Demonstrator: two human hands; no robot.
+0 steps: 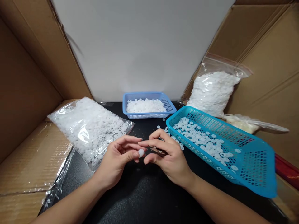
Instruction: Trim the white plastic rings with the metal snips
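My left hand (121, 155) pinches a small round white plastic piece (141, 152) between thumb and fingers, above the middle of the black table. Close by on the right, my right hand (168, 154) has its thumb and index finger apart around a gap, the index tip almost at the left fingers. Its inner palm is partly hidden. Behind it lie loose white plastic rings (174, 138). More such rings fill a teal basket (254, 168) to the right, which stands on a slant, and a clear plastic bag (90, 132) left of my hands.
A blue basket (149, 115) of small white pieces stands at the back, before a pale panel (149, 43). Cardboard walls (273, 59) rise at both sides. On the right, a zip bag of white pieces (212, 93) leans near a flatter bag (245, 123).
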